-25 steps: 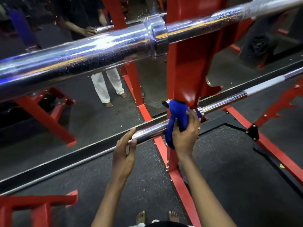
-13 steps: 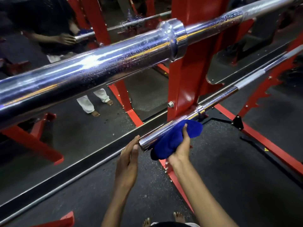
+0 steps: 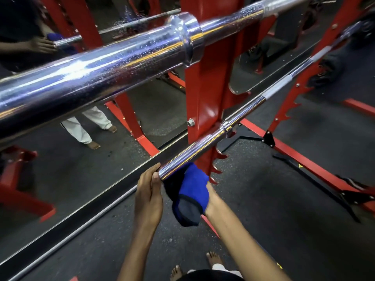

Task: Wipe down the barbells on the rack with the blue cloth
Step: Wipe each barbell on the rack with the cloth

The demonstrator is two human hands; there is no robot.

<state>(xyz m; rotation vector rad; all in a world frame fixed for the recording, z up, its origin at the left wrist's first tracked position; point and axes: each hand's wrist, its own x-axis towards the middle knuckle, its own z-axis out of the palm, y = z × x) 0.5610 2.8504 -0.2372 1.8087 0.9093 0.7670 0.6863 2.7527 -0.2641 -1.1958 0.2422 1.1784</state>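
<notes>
The lower barbell lies on the red rack, its chrome sleeve ending near me. My right hand holds the blue cloth bunched against the underside of that sleeve end, and the cloth hides most of the hand. My left hand sits at the sleeve's tip with straight fingers touching the bar's end. The thick upper barbell crosses the view above, its sleeve speckled with droplets.
A mirror behind the rack reflects a person, the red frame and the bars. Red base rails run across the dark rubber floor on the right. My bare feet stand at the bottom edge.
The cloth has slid from the collar down the lower sleeve to its near end. My left hand left the top of the sleeve and now touches its tip.
</notes>
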